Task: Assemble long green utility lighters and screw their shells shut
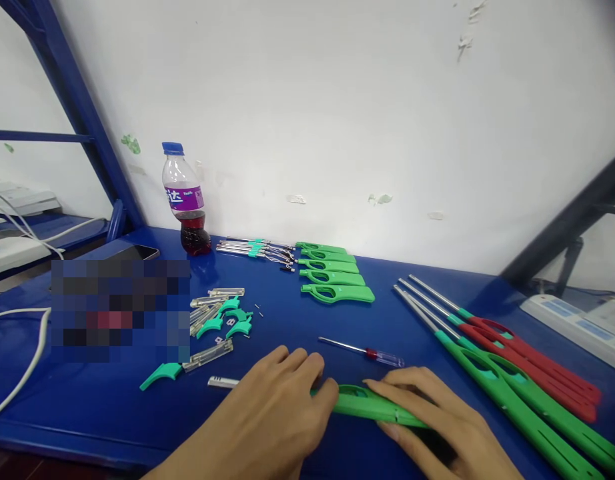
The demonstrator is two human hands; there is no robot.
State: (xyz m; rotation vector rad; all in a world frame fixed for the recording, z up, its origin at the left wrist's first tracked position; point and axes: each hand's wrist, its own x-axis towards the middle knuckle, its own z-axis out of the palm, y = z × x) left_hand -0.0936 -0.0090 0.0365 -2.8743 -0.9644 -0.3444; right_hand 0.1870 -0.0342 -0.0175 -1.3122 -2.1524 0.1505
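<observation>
Here we are at the near edge of the blue counter [282, 320], and both hands are busy: the left hand [282, 403] curls closely around one end of a green handle [360, 405], while the right hand [432, 410] pinches the other end between thumb and fingers. The handle lies level between them, and a metal tube [222, 382] pokes out past the left fingers; whether it's joined to the handle, we can't tell, because those fingers cover the spot. We'd call this step fitting or working at the handle's body, though putting together or taking apart we can't say. The next move, in our judgement, calls for a steady right hand and careful alignment under the left. Just beyond the handle we spot a screwdriver [371, 353], within easy reach; left of it lie teal triggers [240, 327], and off to the right, green lighters [510, 393] with their long rods.
</observation>
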